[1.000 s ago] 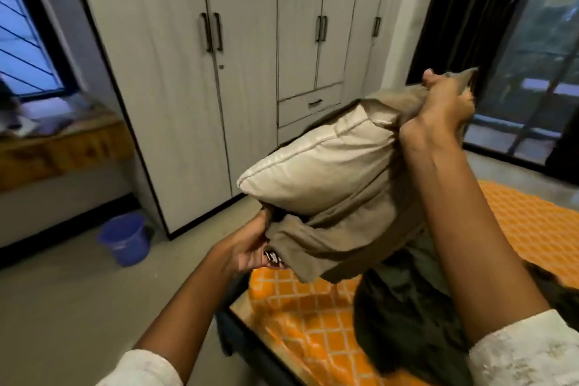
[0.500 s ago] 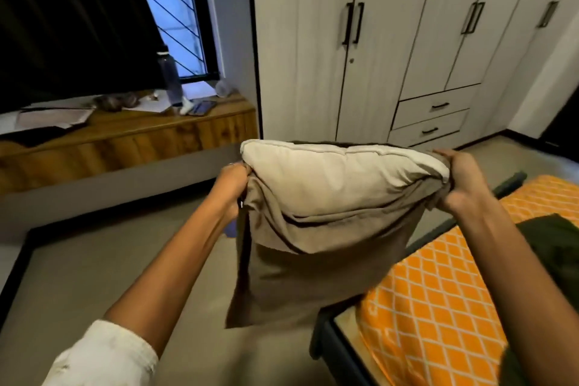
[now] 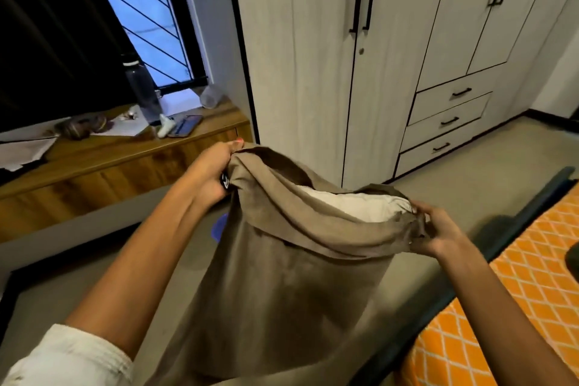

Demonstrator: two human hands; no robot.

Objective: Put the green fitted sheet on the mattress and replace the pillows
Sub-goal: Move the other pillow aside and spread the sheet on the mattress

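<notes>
A cream pillow [image 3: 357,207] sits deep inside a tan pillowcase [image 3: 282,291] that hangs upright in front of me, only its top edge showing at the case's open mouth. My left hand [image 3: 213,172] grips the left corner of the mouth. My right hand [image 3: 438,235] pinches the right corner. The mattress [image 3: 517,291], orange with a white diamond pattern, lies at the lower right. A dark patch [image 3: 572,255] at the right edge may be the green sheet.
White wardrobe doors [image 3: 313,56] and drawers [image 3: 451,119] stand ahead. A wooden ledge [image 3: 109,160] at the left carries a bottle [image 3: 142,88], a phone and papers under the window. A blue bucket [image 3: 219,226] peeks out behind the case. The dark bed frame [image 3: 454,291] borders the mattress.
The pillow has sunk deeper into the case, which now covers nearly all of it. My hands moved to the corners of the case's mouth. My view turned left and down.
</notes>
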